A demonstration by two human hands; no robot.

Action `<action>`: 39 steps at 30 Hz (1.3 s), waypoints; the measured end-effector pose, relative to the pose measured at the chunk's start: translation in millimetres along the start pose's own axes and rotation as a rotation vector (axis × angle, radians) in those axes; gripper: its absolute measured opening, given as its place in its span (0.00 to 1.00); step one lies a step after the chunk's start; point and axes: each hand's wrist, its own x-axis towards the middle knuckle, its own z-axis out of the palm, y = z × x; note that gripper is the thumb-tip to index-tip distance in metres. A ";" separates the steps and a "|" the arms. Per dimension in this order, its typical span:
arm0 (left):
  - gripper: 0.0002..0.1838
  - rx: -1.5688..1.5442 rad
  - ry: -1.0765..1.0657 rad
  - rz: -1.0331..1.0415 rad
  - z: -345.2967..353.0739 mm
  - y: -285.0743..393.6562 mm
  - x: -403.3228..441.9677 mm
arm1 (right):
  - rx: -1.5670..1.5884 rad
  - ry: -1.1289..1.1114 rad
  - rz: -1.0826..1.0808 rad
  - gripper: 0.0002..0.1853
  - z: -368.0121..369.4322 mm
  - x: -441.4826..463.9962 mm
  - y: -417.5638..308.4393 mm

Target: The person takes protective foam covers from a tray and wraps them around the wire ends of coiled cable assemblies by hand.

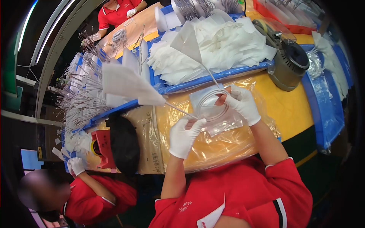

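A coiled white cable (199, 108) is held between my two gloved hands above the table. My left hand (185, 136) is closed on the coil's left side, thumb against the cable. My right hand (242, 104) grips the coil's right side, with bare fingertips showing beyond the glove. Each cable end runs into a white wrapping: one white sleeve (129, 84) sticks out to the left, another white sleeve (188, 41) points up and away. Under the coil lies a clear plastic bag (224, 128) on the plastic-covered table.
Beyond my hands a blue tray (228, 75) holds a heap of white sleeves (213, 47). A dark grey machine (291, 64) stands right of it, then a blue bin (323, 114). At left are bundled cables (81, 102), a red tape dispenser (103, 148) and two co-workers.
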 end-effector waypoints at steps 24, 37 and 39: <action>0.16 -0.576 -0.179 0.194 2.4 -4.1 -4.9 | 0.355 -0.107 0.155 0.09 4.5 0.7 1.9; 0.22 -0.188 -0.215 0.189 -4.2 18.6 12.3 | -0.003 0.289 -0.301 0.04 -9.3 -16.4 -34.2; 0.21 -0.222 -0.125 0.259 -10.2 7.1 19.9 | -0.163 0.545 -0.417 0.05 -40.0 -19.4 -41.5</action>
